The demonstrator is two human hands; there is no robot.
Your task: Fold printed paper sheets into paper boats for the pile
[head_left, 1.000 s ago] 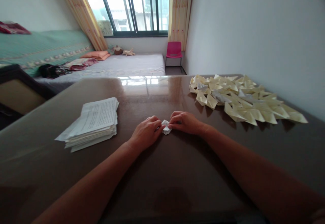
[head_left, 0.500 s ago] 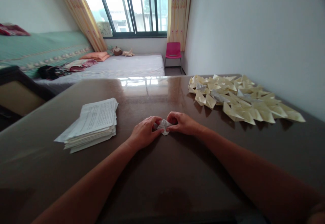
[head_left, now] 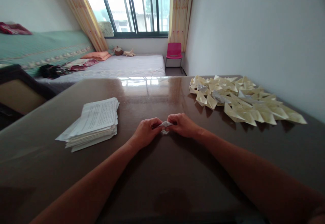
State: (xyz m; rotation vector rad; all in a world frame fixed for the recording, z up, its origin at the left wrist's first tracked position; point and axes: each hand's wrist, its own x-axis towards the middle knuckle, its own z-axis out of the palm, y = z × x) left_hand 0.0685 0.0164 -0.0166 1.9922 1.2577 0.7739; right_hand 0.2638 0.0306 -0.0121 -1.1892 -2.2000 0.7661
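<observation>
Between my two hands is a small folded piece of printed paper [head_left: 165,124], low over the middle of the table. My left hand [head_left: 147,130] pinches its left side, thumb against the curled fingers. On the other side my right hand [head_left: 183,125] grips it in the same way, the two thumbs close together. Fingers cover much of the paper; a pale peak shows above the thumbs and a small printed tip below them.
Left of my hands lies a stack of printed sheets [head_left: 98,117]. Many folded cream paper shapes [head_left: 238,98], a few of them grey-white, spread over the right back of the glossy brown table [head_left: 162,180]. Beyond are a bed [head_left: 142,65], a pink chair [head_left: 174,50] and a window.
My thumbs have moved closer together over the folded paper, covering more of its middle. It looks flatter and less spread toward me. The view has shifted slightly.
</observation>
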